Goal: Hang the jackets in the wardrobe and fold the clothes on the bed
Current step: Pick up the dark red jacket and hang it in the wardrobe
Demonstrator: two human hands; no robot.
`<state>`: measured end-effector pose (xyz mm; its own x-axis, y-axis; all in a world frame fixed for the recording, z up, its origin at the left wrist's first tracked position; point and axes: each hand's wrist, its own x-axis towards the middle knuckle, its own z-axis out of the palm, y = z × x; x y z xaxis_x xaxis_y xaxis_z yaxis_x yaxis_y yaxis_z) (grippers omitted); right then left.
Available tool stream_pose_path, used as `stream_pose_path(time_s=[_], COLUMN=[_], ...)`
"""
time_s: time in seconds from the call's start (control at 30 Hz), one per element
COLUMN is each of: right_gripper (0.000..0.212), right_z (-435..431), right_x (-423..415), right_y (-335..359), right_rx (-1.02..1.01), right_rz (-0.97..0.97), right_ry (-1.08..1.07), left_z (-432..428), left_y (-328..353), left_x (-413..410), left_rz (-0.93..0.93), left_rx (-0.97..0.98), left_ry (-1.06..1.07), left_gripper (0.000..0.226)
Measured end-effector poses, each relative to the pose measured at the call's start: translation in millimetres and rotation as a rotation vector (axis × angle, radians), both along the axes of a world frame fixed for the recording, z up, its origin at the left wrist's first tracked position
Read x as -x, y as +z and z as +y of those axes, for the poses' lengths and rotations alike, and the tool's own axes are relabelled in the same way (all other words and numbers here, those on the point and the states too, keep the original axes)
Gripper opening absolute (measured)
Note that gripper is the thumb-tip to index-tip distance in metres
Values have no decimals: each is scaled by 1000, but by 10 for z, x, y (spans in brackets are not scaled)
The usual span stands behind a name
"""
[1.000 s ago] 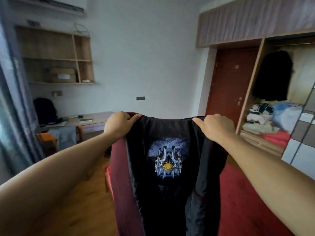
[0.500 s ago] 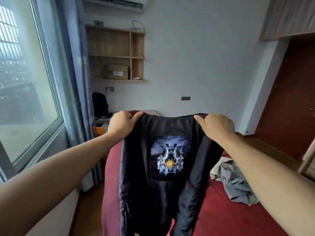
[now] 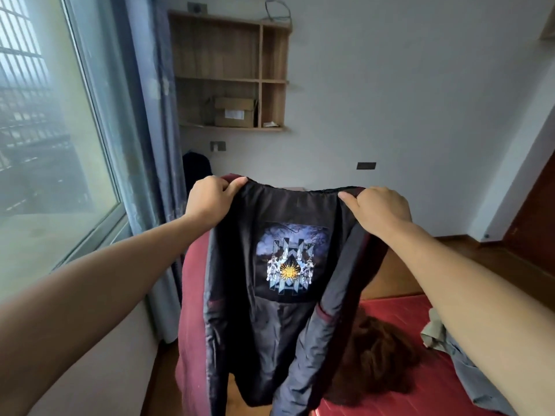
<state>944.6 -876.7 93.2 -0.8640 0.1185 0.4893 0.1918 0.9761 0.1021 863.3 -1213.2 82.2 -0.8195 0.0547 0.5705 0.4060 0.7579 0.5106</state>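
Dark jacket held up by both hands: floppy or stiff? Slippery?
Likely floppy: the jacket hangs limp below the left hand and right hand, sleeves drooping. Its fabric has a sheen, so it is probably somewhat slippery.

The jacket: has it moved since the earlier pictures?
Yes. The jacket swung left: earlier it hung right of the wall shelf, now it hangs directly below it.

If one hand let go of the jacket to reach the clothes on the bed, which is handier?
Probably the right hand: it grips the jacket on the side above the bed, where the grey clothes lie. The left hand is toward the window.
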Motion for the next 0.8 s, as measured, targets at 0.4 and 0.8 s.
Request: stream_pose_path(time_s=[0.4,0.8], right_gripper=[71,74], right_z=[660,1255], right_x=[2526,4253], right_y=[81,74], right_rx=[-34,-103], right_rz=[36,72], right_ry=[107,-32], left_z=[582,1237], left_y=[127,10], left_x=[2199,4375], left_rz=[-28,-48], left_rx=[30,24], left_ry=[69,-115], left_gripper=[67,64])
